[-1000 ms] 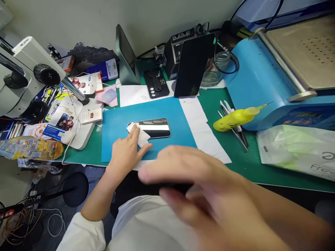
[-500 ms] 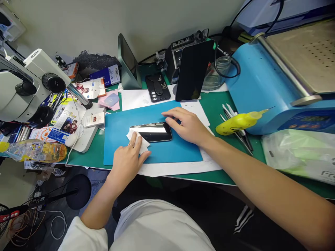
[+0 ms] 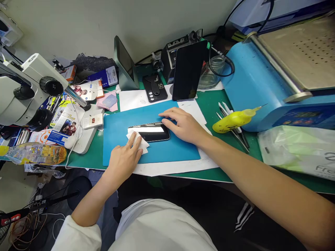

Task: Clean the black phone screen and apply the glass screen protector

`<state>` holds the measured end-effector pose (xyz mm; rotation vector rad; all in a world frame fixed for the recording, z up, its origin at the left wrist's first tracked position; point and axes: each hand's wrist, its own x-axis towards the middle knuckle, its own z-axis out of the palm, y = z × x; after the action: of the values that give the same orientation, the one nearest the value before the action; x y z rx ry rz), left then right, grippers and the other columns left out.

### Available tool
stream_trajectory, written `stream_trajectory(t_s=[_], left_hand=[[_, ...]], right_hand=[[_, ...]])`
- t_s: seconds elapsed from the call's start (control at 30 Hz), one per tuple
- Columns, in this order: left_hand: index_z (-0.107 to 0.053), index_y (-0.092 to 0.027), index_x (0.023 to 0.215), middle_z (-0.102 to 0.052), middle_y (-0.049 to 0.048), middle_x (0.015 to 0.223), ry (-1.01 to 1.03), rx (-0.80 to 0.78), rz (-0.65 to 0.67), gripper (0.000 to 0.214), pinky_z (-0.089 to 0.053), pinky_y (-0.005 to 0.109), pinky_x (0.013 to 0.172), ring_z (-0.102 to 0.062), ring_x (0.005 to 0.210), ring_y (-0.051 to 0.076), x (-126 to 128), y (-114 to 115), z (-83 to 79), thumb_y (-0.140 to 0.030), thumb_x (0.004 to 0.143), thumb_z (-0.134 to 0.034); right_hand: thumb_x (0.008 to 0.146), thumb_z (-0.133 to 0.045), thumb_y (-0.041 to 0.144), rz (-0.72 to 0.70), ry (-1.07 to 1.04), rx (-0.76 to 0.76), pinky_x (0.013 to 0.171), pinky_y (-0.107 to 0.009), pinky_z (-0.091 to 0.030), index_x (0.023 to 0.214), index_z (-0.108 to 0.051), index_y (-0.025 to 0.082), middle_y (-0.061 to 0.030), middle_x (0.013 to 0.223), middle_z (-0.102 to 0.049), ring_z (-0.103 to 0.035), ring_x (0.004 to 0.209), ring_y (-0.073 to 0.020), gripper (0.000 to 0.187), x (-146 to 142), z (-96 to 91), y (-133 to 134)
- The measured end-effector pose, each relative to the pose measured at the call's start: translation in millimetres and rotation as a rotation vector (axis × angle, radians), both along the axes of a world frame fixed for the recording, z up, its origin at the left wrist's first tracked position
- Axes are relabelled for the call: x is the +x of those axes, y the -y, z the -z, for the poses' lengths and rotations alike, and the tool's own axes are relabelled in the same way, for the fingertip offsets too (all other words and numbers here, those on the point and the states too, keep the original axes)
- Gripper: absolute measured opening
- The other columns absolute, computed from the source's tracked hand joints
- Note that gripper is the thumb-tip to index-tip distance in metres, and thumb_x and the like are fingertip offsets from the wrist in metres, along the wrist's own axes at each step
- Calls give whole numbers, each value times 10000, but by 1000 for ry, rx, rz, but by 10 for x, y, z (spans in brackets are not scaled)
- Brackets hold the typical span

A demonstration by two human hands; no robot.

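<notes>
A black smartphone (image 3: 154, 131) lies screen up on the blue mat (image 3: 172, 153), a bright reflection across its glass. With its fingertips, my left hand (image 3: 123, 158) holds a folded white wipe (image 3: 141, 146) against the phone's left end. Part of the wipe and that end of the phone are covered by the fingers. My right hand (image 3: 184, 125) rests at the phone's right end, holding nothing, its thumb and fingers apart and the thumb close to the phone's upper right corner.
Behind the mat are a black phone case (image 3: 155, 87) and an upright black tablet (image 3: 188, 71). A yellow squeeze bottle (image 3: 231, 122) lies over several pen-like tools at right, beside a blue machine (image 3: 261, 80). A microscope (image 3: 47, 80) and a drink bottle (image 3: 39, 153) stand and lie at left.
My left hand has slid slightly toward me and left, its thumb drawn in nearer the wipe. My right hand stays at the phone's right end. The whole view has shifted slightly.
</notes>
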<state>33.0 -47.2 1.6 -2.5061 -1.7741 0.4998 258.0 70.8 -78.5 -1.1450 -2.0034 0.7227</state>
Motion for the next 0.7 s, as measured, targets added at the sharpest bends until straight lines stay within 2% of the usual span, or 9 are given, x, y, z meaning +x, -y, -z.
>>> stream_trajectory(t_s=[0.13, 0.23, 0.37, 0.53, 0.6, 0.7], left_hand=[[-460, -165, 1532, -320, 167, 1685, -8, -15, 38, 480, -576, 329, 788, -664, 1288, 268, 83, 12, 16, -322, 1120, -270], [-461, -170, 1534, -330, 159, 1683, 18, -7, 63, 479, -578, 340, 777, -688, 1243, 266, 97, 72, 35, -308, 1115, -274], [-490, -226, 1505, -419, 119, 1654, 116, 5, 81, 456, -556, 336, 794, -728, 1123, 232, -45, 45, 25, -362, 1119, -290], [-670, -238, 1240, -651, 78, 1391, 226, 22, 117, 292, -500, 362, 844, -681, 1074, 246, -201, -312, -9, -291, 1087, -426], [-690, -222, 1167, -670, 90, 1264, 270, 25, 108, 239, -487, 360, 836, -656, 1011, 240, -209, -480, -13, -287, 1065, -483], [-684, -199, 1149, -649, 104, 1181, 279, 51, 86, 210, -469, 365, 840, -621, 998, 251, -199, -667, -18, -284, 1042, -524]], right_hand=[[991, -504, 422, -4, 3, 6, 995, -522, -529, 1175, -743, 248, -108, 1169, -717, -650, 1127, -313, 349, -6, 0, -4], [997, -498, 440, -12, 9, 8, 1009, -534, -521, 1185, -742, 256, -109, 1177, -715, -649, 1133, -317, 359, -6, -3, -2], [994, -501, 440, -10, 13, 4, 1002, -527, -526, 1183, -745, 258, -108, 1183, -711, -651, 1131, -316, 358, -4, -2, -6], [996, -496, 442, -7, 11, -8, 987, -512, -535, 1181, -746, 257, -107, 1176, -709, -648, 1134, -314, 362, 4, -3, -12], [993, -500, 443, -10, 12, -15, 979, -517, -538, 1185, -746, 257, -109, 1175, -710, -649, 1126, -319, 363, 9, -7, -11], [990, -505, 444, -11, 13, -26, 971, -515, -542, 1185, -750, 254, -112, 1178, -708, -652, 1115, -320, 366, 17, -12, -11]])
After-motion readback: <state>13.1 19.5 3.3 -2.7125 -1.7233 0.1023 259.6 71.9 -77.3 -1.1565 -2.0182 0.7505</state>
